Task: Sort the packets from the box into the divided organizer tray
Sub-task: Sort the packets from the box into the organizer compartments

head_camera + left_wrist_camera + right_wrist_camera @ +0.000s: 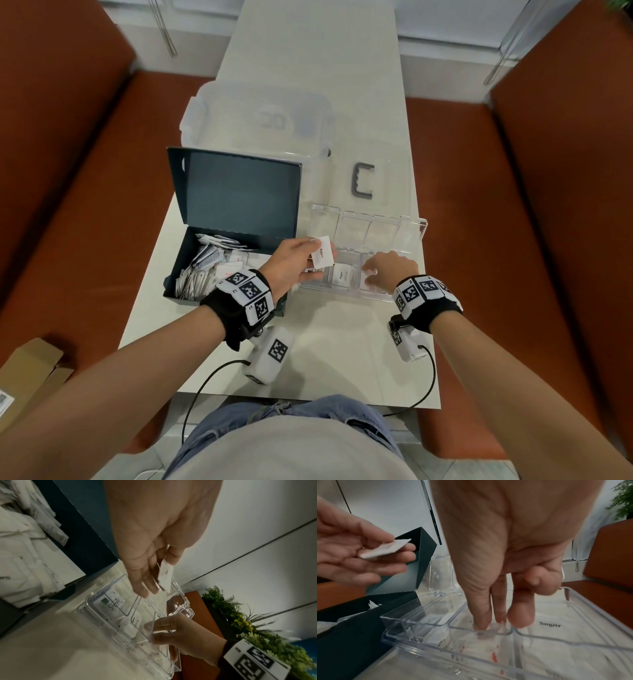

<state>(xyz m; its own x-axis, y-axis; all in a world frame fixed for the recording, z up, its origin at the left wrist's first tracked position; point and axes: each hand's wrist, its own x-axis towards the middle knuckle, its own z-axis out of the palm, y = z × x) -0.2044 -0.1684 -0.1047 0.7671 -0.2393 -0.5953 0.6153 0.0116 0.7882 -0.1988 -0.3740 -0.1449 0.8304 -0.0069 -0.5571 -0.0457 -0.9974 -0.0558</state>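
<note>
Table [342,342] holds storage bin [257,116], handle [362,180].

One dark box [219,246] and one clear organizer tray [414,233] are seen. Two hands are counted. One packet [322,256] is held; those heaped in the box cannot be counted.

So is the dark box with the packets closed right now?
No, the dark box sits with its lid flipped up and loose packets showing inside it.
</note>
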